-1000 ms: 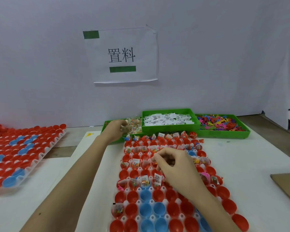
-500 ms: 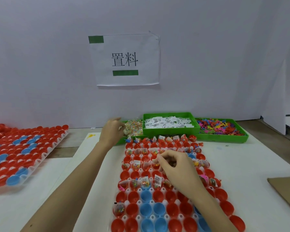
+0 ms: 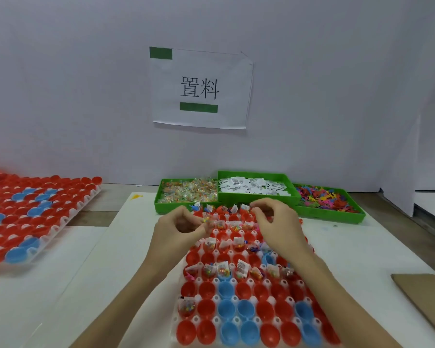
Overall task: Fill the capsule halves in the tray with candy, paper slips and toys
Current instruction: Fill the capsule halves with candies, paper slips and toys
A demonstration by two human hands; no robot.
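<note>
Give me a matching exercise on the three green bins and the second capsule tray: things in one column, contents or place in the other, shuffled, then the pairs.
Things:
1. left green bin
2. middle green bin
3. right green bin
4. second capsule tray

Descriptions:
A. colourful plastic toys
B. far left of the table, untouched
C. wrapped candy packets
D. white paper slips

Pairs: 1-C, 2-D, 3-A, 4-B
</note>
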